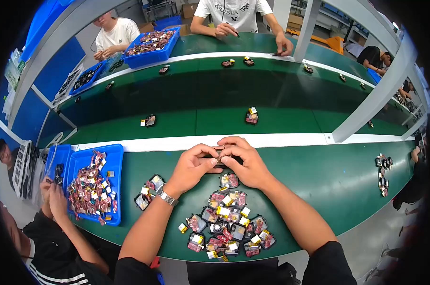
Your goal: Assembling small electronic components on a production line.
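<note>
My left hand [194, 166] and my right hand [246, 162] meet over the green bench near its white far rail. Between them they grip a small dark electronic housing [219, 165], fingers along its far side and thumbs pressing on top. Most of it is hidden by my fingers. Right below my hands lies one black housing with a red circuit board [229, 180]. Nearer to me spreads a heap of similar housings [217, 228] with red boards and silver-yellow battery cells. A few more housings [143, 201] rest beside my left wrist.
A blue tray [120, 190] of red boards and batteries stands at left, beside another person's hands [53, 192]. Beyond the white rail [177, 142], a green conveyor [177, 126] carries scattered housings. People work across it. A slanted grey post [374, 104] rises at right.
</note>
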Demonstrator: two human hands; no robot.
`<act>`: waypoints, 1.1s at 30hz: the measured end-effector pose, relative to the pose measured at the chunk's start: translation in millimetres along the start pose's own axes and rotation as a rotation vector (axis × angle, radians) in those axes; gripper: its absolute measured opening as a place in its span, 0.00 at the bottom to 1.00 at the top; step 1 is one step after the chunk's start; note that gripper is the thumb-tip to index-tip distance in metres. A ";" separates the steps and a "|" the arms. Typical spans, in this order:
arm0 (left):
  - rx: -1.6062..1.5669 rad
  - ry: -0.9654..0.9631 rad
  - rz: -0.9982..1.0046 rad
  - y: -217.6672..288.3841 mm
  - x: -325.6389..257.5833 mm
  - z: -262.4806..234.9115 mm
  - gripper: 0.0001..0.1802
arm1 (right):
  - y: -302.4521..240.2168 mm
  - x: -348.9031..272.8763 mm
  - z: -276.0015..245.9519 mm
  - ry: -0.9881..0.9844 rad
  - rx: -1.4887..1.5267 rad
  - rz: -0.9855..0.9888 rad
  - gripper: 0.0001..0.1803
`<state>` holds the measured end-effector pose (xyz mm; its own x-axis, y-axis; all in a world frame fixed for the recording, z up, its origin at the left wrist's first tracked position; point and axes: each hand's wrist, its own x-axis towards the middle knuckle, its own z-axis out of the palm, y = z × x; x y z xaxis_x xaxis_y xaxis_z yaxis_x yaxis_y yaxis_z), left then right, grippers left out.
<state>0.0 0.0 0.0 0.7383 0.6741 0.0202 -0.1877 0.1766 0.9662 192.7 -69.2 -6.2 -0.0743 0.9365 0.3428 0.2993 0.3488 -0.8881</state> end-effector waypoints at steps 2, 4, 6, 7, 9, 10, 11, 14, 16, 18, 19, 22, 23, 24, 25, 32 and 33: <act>0.011 0.004 -0.016 3.5 -1.5 -0.1 0.08 | -3.0 0.8 3.1 0.026 0.013 -0.010 0.06; 0.014 -0.001 -0.006 0.4 -2.5 0.5 0.08 | -2.7 0.0 1.7 0.017 0.024 -0.017 0.06; 0.019 -0.011 0.001 -0.7 -3.4 0.8 0.08 | -2.3 -0.4 1.4 0.012 0.036 -0.022 0.06; 0.029 0.004 -0.018 0.2 -3.8 1.2 0.07 | -2.0 -0.6 1.6 0.002 0.024 -0.029 0.06; 0.036 0.018 -0.042 2.1 -3.5 2.3 0.06 | -1.5 -1.4 1.3 -0.007 0.014 -0.031 0.06; 0.029 -0.008 -0.048 3.3 -2.4 2.9 0.06 | -1.3 -2.2 0.0 -0.016 0.008 -0.048 0.06; 0.020 -0.038 -0.054 2.7 -1.9 4.0 0.06 | -1.0 -3.5 -2.3 -0.023 0.001 -0.064 0.05; 0.063 0.001 -0.071 -7.3 2.1 2.1 0.05 | 4.8 -6.4 -4.1 -0.012 -0.018 -0.113 0.07; 0.118 0.050 -0.070 -8.0 2.8 3.9 0.06 | 8.2 -6.7 -2.5 -0.014 -0.076 -0.127 0.08; 0.150 0.097 -0.033 -7.5 5.8 7.9 0.08 | 7.7 -5.4 0.1 0.005 -0.111 -0.104 0.09; 0.191 0.107 -0.014 -9.8 2.4 1.0 0.08 | 6.6 -3.2 6.0 0.014 -0.086 -0.107 0.10; 0.255 0.191 -0.004 0.9 -4.4 7.3 0.12 | 5.1 -0.1 12.5 0.073 -0.124 -0.250 0.08; 0.249 0.208 -0.014 4.1 -4.1 13.4 0.15 | 0.8 -1.5 10.8 0.052 -0.119 -0.210 0.07; 0.240 0.200 -0.011 2.2 -5.4 10.8 0.16 | -0.3 -2.3 12.7 0.069 -0.128 -0.206 0.07; 0.239 0.206 -0.010 3.7 -7.2 7.8 0.17 | -1.3 0.5 17.1 0.081 -0.123 -0.209 0.07; 0.103 0.065 0.004 -9.8 0.8 6.5 0.15 | -9.3 -10.3 6.5 0.154 -0.365 -0.218 0.07; 0.019 0.007 -0.001 -16.2 8.9 8.6 0.15 | -8.6 -13.7 0.4 0.172 -0.417 -0.179 0.06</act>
<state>15.2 -3.1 -13.3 0.7338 0.6791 0.0178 -0.1746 0.1632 0.9710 190.8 -85.0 -3.4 -0.0117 0.8312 0.5559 0.6546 0.4266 -0.6241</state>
